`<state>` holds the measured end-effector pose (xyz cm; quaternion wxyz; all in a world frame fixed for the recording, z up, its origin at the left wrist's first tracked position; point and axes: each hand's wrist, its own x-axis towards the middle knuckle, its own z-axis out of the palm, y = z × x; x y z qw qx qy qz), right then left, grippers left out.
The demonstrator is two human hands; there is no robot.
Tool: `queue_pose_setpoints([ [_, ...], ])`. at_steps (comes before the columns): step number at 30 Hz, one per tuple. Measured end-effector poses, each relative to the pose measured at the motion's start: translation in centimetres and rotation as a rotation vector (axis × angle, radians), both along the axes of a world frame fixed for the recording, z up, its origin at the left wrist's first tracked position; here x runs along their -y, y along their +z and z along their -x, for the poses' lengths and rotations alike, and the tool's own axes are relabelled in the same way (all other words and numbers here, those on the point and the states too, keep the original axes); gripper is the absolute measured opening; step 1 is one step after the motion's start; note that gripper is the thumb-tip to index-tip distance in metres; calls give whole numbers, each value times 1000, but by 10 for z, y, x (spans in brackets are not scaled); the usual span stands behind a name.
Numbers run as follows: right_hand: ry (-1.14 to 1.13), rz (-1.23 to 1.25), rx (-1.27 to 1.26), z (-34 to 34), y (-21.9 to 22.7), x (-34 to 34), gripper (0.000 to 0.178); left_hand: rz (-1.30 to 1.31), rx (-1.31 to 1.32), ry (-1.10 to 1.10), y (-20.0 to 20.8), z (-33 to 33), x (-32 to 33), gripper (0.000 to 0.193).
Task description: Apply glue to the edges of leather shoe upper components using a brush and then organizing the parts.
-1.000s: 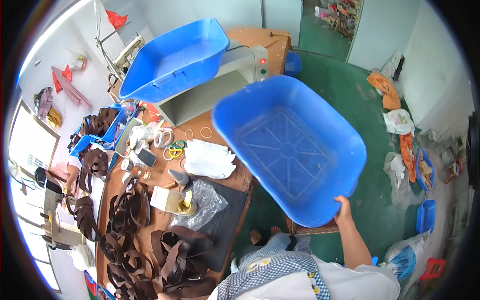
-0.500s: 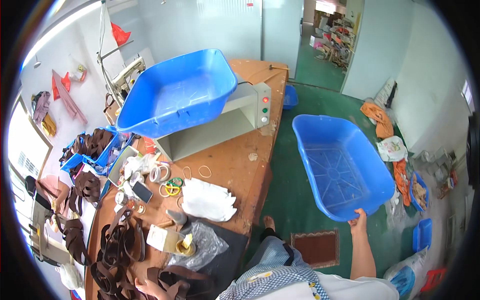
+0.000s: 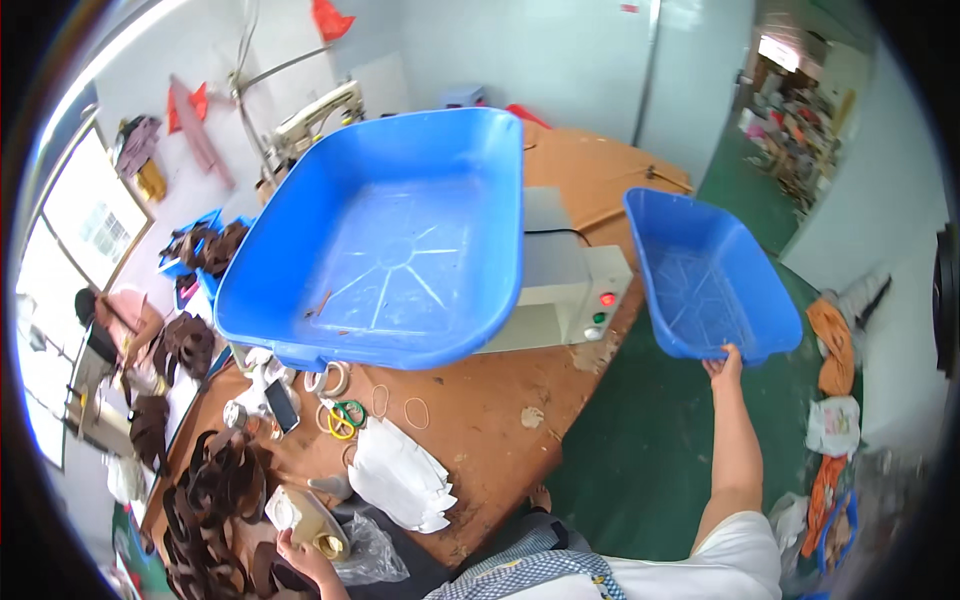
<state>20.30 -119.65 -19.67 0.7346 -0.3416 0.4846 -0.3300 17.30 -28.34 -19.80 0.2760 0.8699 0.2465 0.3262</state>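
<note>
My right hand (image 3: pixel 724 366), fingers closed over the rim, holds a blue plastic basin (image 3: pixel 712 290) out over the green floor, beside the table's right edge. Its ribbed inside holds nothing I can see. A larger blue basin (image 3: pixel 400 250) rests tilted on a grey metal machine (image 3: pixel 600 300) with a red light; a few brown scraps lie in it. Low on the left, my left hand (image 3: pixel 305 560) has loosely parted fingers and shows nothing in it. It is beside a cream-coloured box (image 3: pixel 300 515) and a heap of dark brown straps (image 3: pixel 215 500).
On the brown table (image 3: pixel 500 450) lie white sheets (image 3: pixel 400 475), scissors (image 3: pixel 345 418), a phone (image 3: pixel 282 405) and a clear plastic bag (image 3: pixel 370 550). A person (image 3: pixel 135 325) sits at the far left. Bags and orange cloth (image 3: pixel 830 345) line the right wall.
The view has turned left. My right hand has carried its basin farther forward, near the table edge. My left hand has moved up from the brown straps to the cream-coloured box.
</note>
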Motion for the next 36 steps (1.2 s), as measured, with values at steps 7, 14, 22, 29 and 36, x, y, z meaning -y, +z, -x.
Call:
queue_pose_setpoints([
  [7,207,-87,172,-207,-27,93,51,-105,-109,195,66,58,67,27],
  [14,502,-287,33,-294,-71,116,67,-122,-157,382,63,96,107,24],
  [22,440,-261,20,-255,-55,34,72,-1,-159,536,49,186,93,19],
  [29,1075,70,-457,-83,-101,-29,20,291,57,571,26,234,-3,18],
  [36,1635,170,-760,115,-85,-414,15,355,175,422,1,272,-123,16],
])
